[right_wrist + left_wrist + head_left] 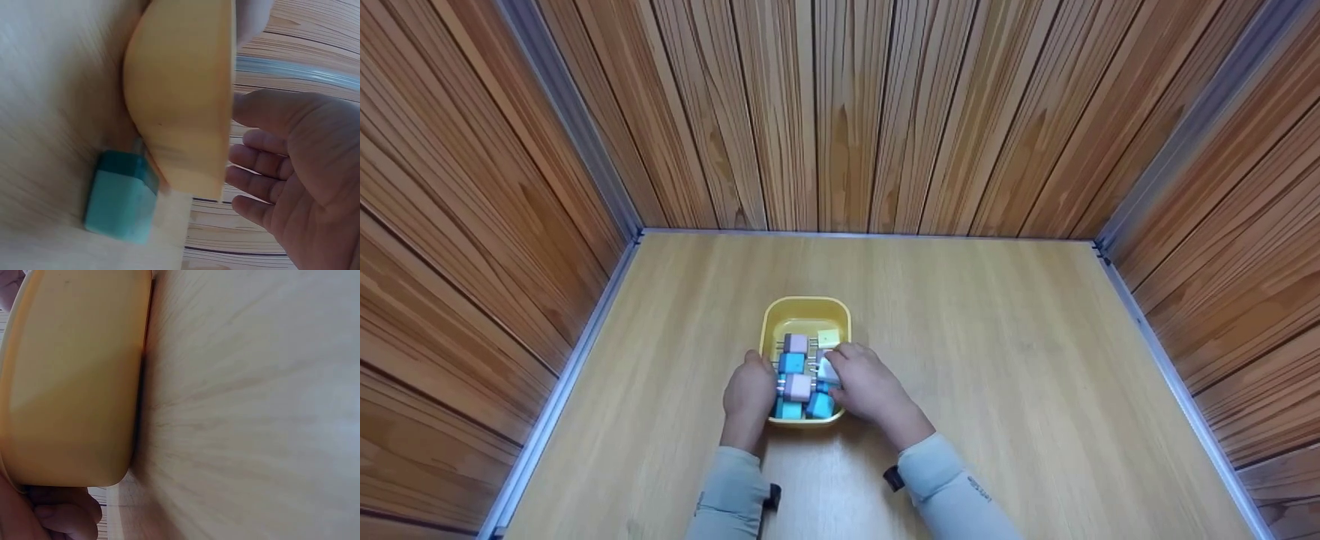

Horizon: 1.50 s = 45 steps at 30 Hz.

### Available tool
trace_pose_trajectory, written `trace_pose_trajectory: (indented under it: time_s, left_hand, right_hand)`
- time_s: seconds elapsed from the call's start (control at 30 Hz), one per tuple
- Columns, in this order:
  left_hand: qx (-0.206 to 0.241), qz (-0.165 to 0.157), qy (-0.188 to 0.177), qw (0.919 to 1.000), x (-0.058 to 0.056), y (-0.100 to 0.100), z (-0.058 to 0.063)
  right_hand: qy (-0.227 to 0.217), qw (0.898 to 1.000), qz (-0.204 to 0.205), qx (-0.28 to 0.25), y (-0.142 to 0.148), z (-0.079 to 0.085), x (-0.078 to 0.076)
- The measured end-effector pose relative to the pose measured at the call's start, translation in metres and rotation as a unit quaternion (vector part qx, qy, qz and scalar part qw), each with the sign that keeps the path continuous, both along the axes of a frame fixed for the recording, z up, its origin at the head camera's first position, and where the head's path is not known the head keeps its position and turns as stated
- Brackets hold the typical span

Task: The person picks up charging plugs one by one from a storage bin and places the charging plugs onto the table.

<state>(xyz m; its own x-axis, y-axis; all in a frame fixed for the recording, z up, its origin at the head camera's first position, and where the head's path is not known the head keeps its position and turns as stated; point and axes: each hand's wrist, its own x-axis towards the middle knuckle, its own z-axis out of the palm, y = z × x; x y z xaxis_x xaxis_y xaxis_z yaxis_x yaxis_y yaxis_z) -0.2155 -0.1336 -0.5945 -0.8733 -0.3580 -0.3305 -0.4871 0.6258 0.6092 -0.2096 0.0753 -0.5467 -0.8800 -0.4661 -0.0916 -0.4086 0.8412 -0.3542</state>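
A yellow bin [805, 303] sits on the table, holding several charger plugs in pink, blue, white and yellow-green, some with metal prongs showing. My left hand [751, 394] grips the bin's left rim; its curled fingers [70, 517] show in the left wrist view. My right hand [872, 384] reaches over the right rim, finger and thumb at either side of a white charger plug [828, 370]. Those fingertips are hidden behind the bin wall in the right wrist view, so whether they pinch it is unclear. A teal charger plug [122, 194] lies on the table beside the bin.
Wood-plank walls [844, 112] with metal corner strips stand at the back and both sides. The wooden table [997, 360] spreads around the bin. Pale sleeves [941, 472] and dark wrist straps show at both forearms.
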Motion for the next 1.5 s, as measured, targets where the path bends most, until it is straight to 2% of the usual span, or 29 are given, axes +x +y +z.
trace_pose_trajectory:
  time_s: [0.3,0.37,0.63,0.87,1.23,1.37,1.5]
  left_hand:
    - [0.030,0.008,-0.006,0.9995,0.002,0.001,0.000]
    - [0.028,0.009,-0.006,0.9996,0.002,0.001,-0.001]
    - [-0.018,-0.014,0.038,0.9990,0.003,-0.002,-0.004]
    - [-0.015,-0.012,0.035,0.9992,0.001,-0.002,-0.001]
    - [0.013,-0.001,0.007,0.9999,-0.001,-0.001,0.002]
    - [0.022,0.001,0.005,0.9997,0.000,-0.002,0.001]
    - [0.000,-0.006,0.018,0.9998,0.001,-0.001,0.000]
  right_hand:
    - [-0.009,1.000,-0.003,0.017,-0.005,-0.008,-0.005]
    - [-0.012,1.000,-0.005,0.015,-0.006,-0.008,-0.005]
    - [0.018,0.999,0.014,0.041,-0.013,-0.007,-0.008]
    - [0.014,0.999,-0.006,0.037,-0.018,-0.007,-0.010]
    - [0.008,0.999,-0.025,0.045,-0.023,-0.012,-0.013]
    - [0.023,0.998,-0.022,0.051,-0.025,-0.015,-0.013]
    - [0.066,0.996,-0.001,0.065,-0.024,-0.019,-0.014]
